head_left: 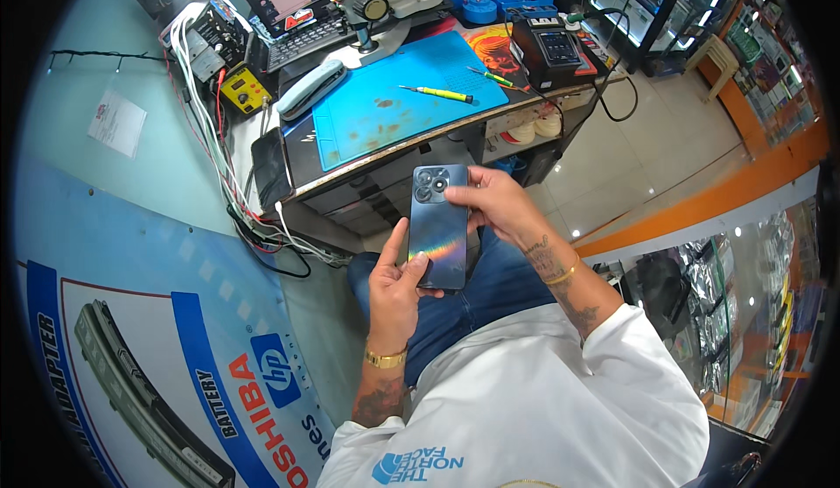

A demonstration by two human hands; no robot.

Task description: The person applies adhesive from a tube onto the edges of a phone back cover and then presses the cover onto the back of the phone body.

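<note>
A dark blue-grey smartphone is held upright above my lap, its back with the round camera lenses turned toward me. A rainbow-coloured glare crosses its lower half. My left hand grips the lower left edge, thumb on the back and fingers around the side and bottom. At the upper right edge my right hand holds the phone, its thumb lying on the back beside the camera block. The screen side is hidden. Beyond the phone is the workbench with a blue repair mat.
On the mat lie a yellow screwdriver-like tool and a grey case. A black phone rests at the bench's left end, near white cables and a yellow meter. A microscope stand and a black station stand behind.
</note>
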